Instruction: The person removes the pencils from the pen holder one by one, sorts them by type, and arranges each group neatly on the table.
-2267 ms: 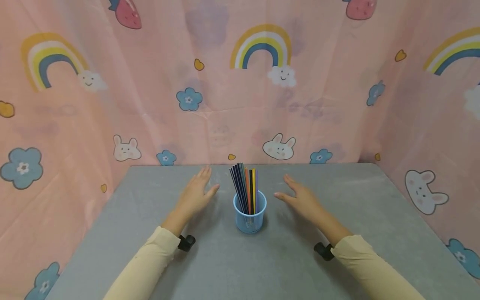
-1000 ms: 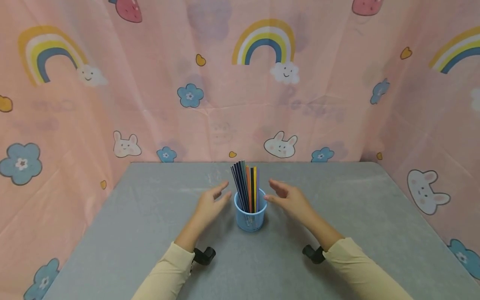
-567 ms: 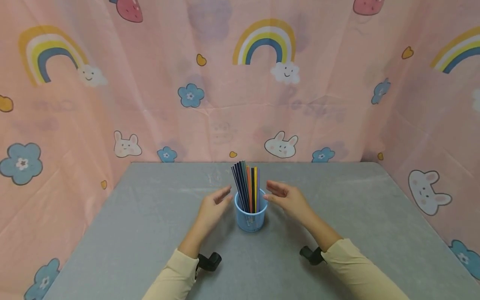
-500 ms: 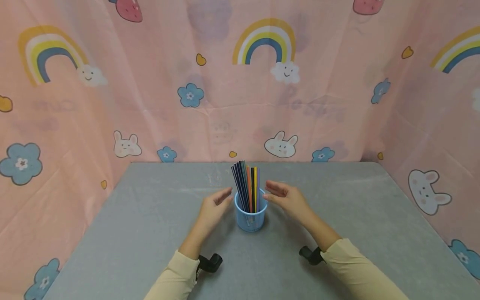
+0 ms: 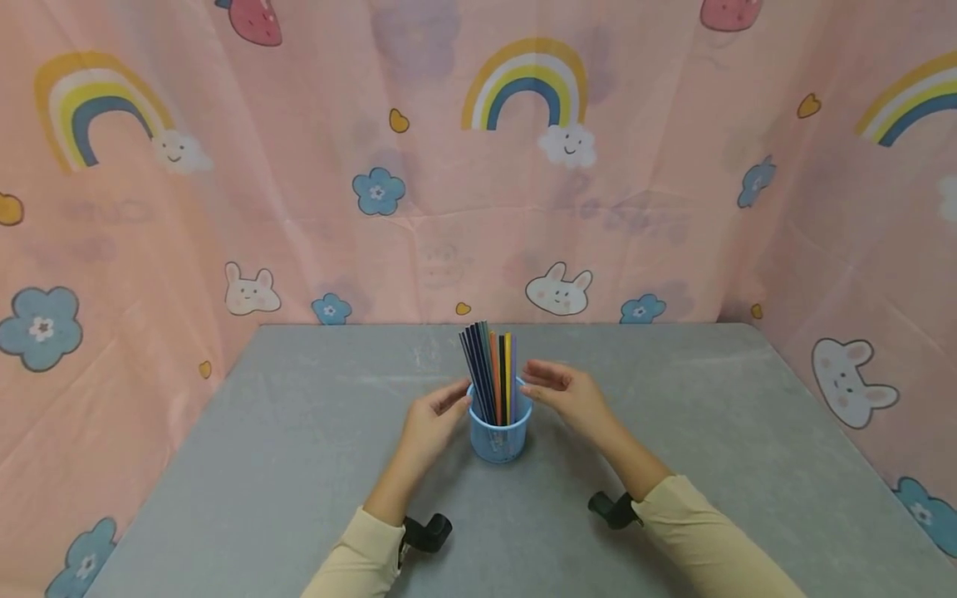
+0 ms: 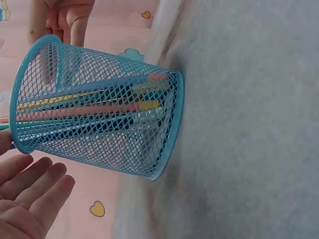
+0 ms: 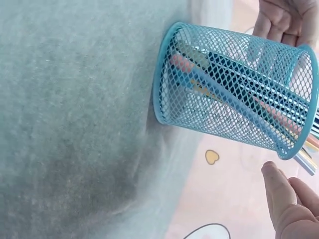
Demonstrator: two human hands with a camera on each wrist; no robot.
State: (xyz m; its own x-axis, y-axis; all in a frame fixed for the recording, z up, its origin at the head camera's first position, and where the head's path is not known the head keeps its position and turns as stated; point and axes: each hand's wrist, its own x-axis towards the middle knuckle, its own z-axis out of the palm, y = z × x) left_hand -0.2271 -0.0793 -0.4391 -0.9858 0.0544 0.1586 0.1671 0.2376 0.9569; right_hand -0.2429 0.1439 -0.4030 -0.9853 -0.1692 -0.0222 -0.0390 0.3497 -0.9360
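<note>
- The left hand (image 5: 431, 422) sits at nine o'clock to the mesh cup (image 5: 499, 444), fingers extended rather than wrapped round it, fingertips right by the rim; I can't tell whether they touch.
- The right hand (image 5: 576, 400) mirrors it at about three o'clock, its fingers also unclosed; the right wrist view shows a gap between the nearest fingertip and the rim.
- The cup, light blue, stands upright on the worktop (image 5: 299, 465), between the two hands.
- Slim pencil-like sticks (image 5: 482, 374) rise from it: dark ones lean towards eleven o'clock, with orange, black, yellow and purple ones closer to twelve.
- Both wrist views show what the head view barely does: the diamond mesh, the base on the worktop, and the sticks' lower ends, some pink and yellow.
- Only the head view gives the cream sleeves (image 5: 359, 552) and black wrist devices (image 5: 429, 533), at seven and four o'clock.
- At twelve o'clock, beyond the grey worktop, hangs a pink cloth (image 5: 299, 166) printed with rainbows, flowers and rabbits.
- Faint marks (image 5: 112, 210) on the cloth, towards ten o'clock, resemble reversed lettering, too dim to read surely.
</note>
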